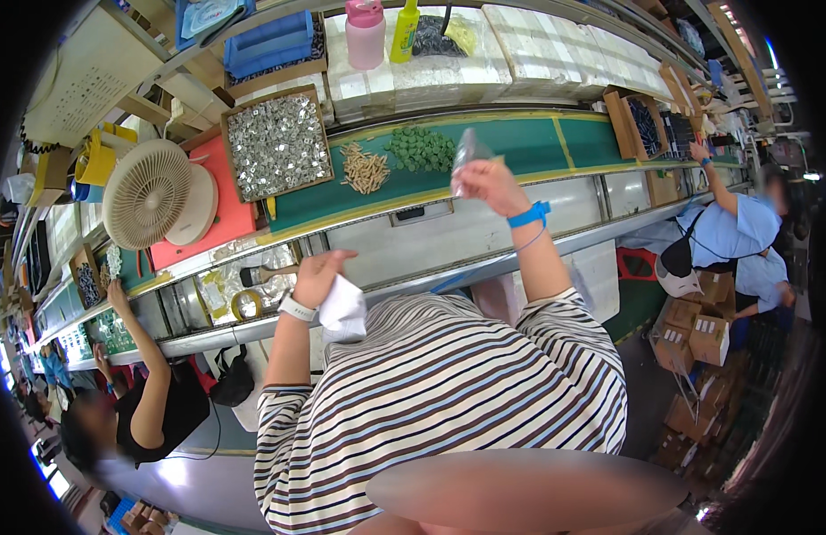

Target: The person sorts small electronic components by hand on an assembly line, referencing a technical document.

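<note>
My right hand, with a blue wrist strap, is closed on a small clear plastic bag above the green work mat. Just left of that bag lies a pile of small green parts. A heap of small tan peg-like parts sits beside it. Closer to my body, my left hand has its index finger pointing right. A crumpled white cloth or tissue hangs from its palm, held by the curled fingers.
A carton of small metal parts and a round fan stand left. White foam boxes line the back, carrying a pink bottle and a yellow bottle. One person works at left, another at right.
</note>
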{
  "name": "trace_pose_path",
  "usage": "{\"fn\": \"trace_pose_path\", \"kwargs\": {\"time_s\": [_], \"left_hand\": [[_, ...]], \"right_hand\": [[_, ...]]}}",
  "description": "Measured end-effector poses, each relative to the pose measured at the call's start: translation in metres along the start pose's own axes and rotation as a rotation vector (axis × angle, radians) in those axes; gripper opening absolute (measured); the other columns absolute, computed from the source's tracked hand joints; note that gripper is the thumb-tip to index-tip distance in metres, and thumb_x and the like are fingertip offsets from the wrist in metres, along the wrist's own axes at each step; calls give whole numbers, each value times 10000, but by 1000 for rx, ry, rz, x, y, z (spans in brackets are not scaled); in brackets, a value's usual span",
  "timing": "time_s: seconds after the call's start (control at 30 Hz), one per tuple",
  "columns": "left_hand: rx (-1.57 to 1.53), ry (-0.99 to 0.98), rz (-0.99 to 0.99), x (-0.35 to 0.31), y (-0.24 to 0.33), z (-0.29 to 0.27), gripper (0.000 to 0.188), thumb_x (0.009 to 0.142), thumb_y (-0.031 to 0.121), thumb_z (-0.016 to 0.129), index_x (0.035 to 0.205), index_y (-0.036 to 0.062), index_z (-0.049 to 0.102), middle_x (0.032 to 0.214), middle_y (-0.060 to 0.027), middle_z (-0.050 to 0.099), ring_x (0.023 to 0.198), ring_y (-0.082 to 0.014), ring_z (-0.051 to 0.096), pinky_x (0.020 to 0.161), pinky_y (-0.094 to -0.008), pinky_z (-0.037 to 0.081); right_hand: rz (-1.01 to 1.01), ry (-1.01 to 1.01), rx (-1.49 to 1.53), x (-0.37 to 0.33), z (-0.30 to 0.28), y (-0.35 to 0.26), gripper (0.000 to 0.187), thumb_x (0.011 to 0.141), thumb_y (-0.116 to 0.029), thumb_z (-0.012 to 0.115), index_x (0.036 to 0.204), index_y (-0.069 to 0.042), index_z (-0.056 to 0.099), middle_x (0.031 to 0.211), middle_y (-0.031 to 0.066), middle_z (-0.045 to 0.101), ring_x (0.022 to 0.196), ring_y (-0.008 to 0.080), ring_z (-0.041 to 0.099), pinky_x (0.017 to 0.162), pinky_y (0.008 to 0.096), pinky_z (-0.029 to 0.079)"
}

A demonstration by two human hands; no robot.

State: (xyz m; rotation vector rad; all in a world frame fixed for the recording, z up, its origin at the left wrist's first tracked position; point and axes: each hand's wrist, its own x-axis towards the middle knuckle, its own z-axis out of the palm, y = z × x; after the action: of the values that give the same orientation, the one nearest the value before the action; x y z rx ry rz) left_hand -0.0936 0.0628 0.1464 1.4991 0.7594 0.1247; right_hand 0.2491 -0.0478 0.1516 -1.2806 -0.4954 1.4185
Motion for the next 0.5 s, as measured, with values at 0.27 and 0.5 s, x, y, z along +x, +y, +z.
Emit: {"fn": "trace_pose_path", "kwargs": {"time_s": [0.27, 0.5], "left_hand": [[-116, -125, 48, 29, -5, 50, 231, 806, 216, 534, 871, -4, 560, 740, -51, 595, 677, -91, 531, 593, -216, 411], [-374, -5, 14, 11, -15, 37, 253, 850, 204, 451, 826, -16, 574, 700, -42, 584, 608, -100, 521, 576, -214, 404]], "right_hand": [[149, -428, -280, -7, 107, 48, 176, 785, -179, 553, 732, -11, 551, 617, 39, 566, 522, 113, 558, 470, 229, 449], [18, -603, -646, 9, 142, 65, 172, 768, -177, 567, 739, -9, 548, 640, 54, 563, 529, 101, 535, 487, 237, 440]]}}
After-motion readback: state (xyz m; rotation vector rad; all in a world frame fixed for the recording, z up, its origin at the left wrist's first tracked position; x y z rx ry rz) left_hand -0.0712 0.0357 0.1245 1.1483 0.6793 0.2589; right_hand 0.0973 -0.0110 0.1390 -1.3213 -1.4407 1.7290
